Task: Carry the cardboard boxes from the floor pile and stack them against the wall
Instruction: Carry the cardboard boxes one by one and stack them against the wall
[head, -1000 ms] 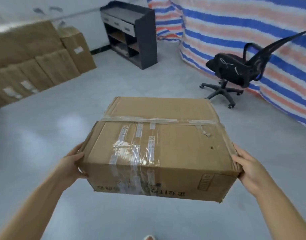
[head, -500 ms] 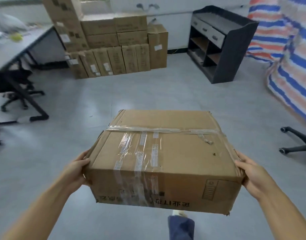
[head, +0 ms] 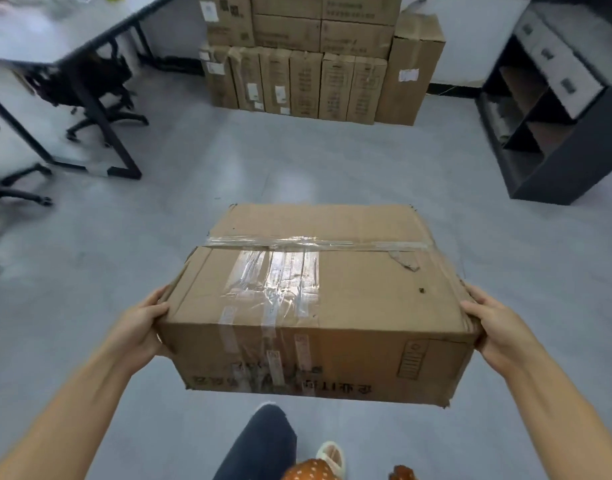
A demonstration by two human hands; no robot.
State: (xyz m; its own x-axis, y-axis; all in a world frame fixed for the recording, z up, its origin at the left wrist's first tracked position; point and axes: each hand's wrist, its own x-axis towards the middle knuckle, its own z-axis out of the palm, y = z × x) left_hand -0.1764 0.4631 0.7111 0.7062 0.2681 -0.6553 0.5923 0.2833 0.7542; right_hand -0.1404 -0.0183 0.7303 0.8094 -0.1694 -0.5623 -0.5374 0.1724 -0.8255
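I carry a flat, taped cardboard box (head: 349, 289) level in front of me, above the grey floor. My left hand (head: 141, 323) grips its left side, thumb at the top edge. My right hand (head: 494, 327) grips its right side the same way; the fingers of both hands are hidden under or behind the box. Straight ahead, a stack of cardboard boxes (head: 315, 57) stands against the white wall, with a row of narrow upright boxes at the bottom and larger ones on top.
A dark shelf unit with drawers (head: 553, 109) stands at the right. A desk with black legs (head: 90, 109) and black office chairs (head: 100, 91) are at the left. My leg (head: 263, 441) and slipper show below the box.
My view has turned left and moved forward: the striped tarp and the right-hand chair have left the frame, and the wall stack is now centred and nearer. Both hands keep the same hold.
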